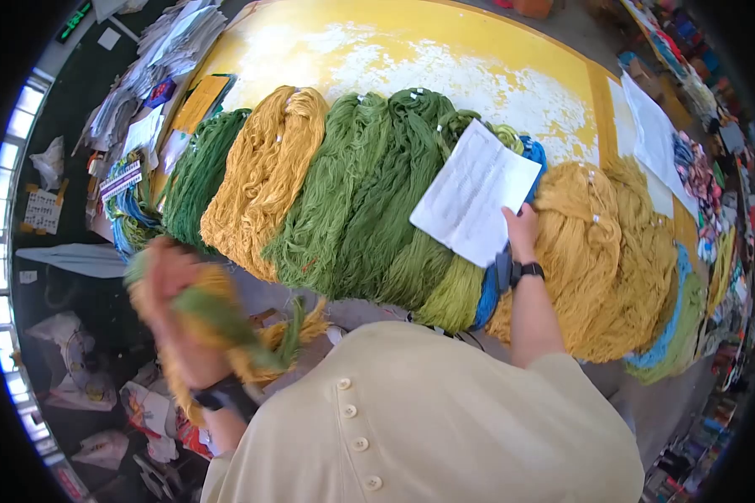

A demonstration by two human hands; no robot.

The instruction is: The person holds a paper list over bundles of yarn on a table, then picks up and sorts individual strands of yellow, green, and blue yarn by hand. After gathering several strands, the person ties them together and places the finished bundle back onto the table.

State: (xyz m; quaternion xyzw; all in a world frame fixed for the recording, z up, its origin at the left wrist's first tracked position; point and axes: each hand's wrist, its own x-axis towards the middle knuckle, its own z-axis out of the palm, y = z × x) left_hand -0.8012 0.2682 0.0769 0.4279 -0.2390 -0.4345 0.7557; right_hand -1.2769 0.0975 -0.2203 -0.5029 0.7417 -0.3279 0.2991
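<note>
My right hand (522, 233) pinches the lower right edge of a white sheet of paper (476, 194) with faint writing. The sheet lies tilted over the green and blue yarn hanks. To the left, off the table's near edge, my left hand (180, 306) is smeared by motion, with green and yellow yarn (226, 317) wrapped in and around it. Beside it hang a dark green hank (201, 172) and a golden hank (264, 176). Green hanks (335, 193) fill the middle of the row, and tan-gold hanks (583, 243) lie right of my right hand.
The yellow table (310, 42) has worn white patches. Stacked papers (172, 42) and a multicoloured yarn bundle (127, 201) sit along its left side. A white sheet (656, 138) lies at the right, near more coloured yarn (700, 176). Plastic bags (75, 365) are at lower left.
</note>
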